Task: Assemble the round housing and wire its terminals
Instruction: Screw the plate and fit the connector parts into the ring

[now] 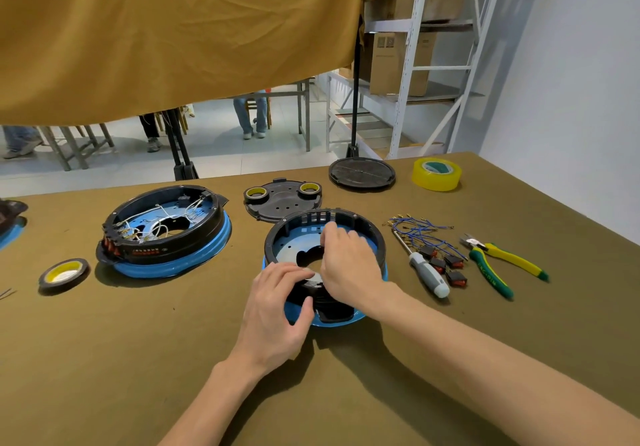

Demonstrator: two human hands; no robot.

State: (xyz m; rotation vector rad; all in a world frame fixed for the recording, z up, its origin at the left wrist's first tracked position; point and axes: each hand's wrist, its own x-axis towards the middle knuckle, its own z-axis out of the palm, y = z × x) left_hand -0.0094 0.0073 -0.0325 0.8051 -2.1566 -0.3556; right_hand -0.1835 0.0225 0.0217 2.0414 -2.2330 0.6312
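The round plastic housing under the hands (360, 227) has a black ring wall over a bright blue floor and blue rim, and the wired round housing to its left (166, 231) shows the same black and blue, with white wires and orange-red switches. The cloth-covered table (104, 359) is olive brown, the hanging cloth backdrop (173, 30) mustard yellow. The wide tape roll (436, 174) is translucent yellow with a green core, the pliers (502, 265) have green and yellow handles, the screwdriver (427, 272) a grey and white grip, and the loose thin wires (419, 229) are blue.

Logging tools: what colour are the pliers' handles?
Yellow and green, on the pliers at the table's right; head view, the only one.
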